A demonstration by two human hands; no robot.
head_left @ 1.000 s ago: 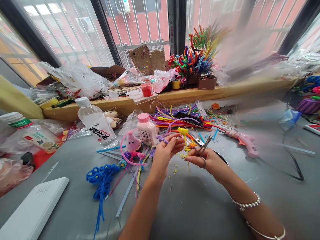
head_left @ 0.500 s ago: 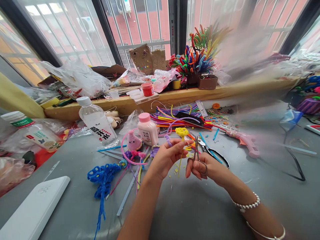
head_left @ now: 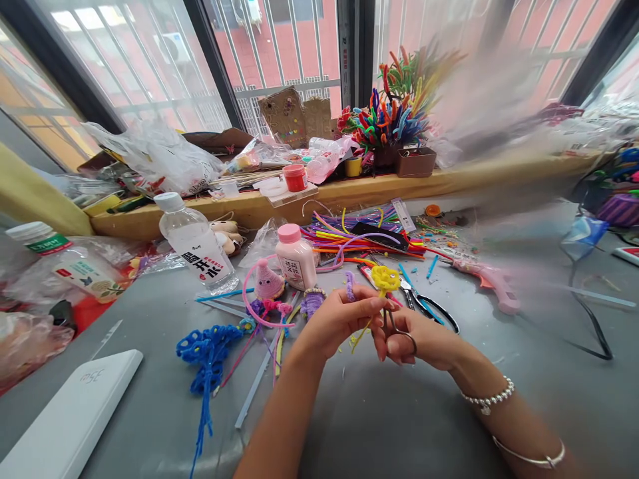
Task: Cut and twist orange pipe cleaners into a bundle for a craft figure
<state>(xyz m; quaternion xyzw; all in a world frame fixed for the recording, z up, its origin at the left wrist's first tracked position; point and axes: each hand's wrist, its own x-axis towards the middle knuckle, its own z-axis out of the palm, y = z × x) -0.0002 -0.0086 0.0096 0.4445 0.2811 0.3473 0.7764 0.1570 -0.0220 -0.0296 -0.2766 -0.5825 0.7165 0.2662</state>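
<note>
Pinched a fuzzy yellow flower (head_left: 385,280) in the left hand (head_left: 340,319) and curled the right hand (head_left: 422,336) round small scissors (head_left: 390,323).
Held the flower's round head just above the left hand, with black-handled scissors (head_left: 410,297) on the bench (head_left: 374,419) beyond the right hand.

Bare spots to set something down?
Mostly bare: table between the forearms; between right forearm and glue gun. Crowded: beyond the right hand, with pipe cleaners and black scissors; left of the left hand, with blue craft and pink bottle.
</note>
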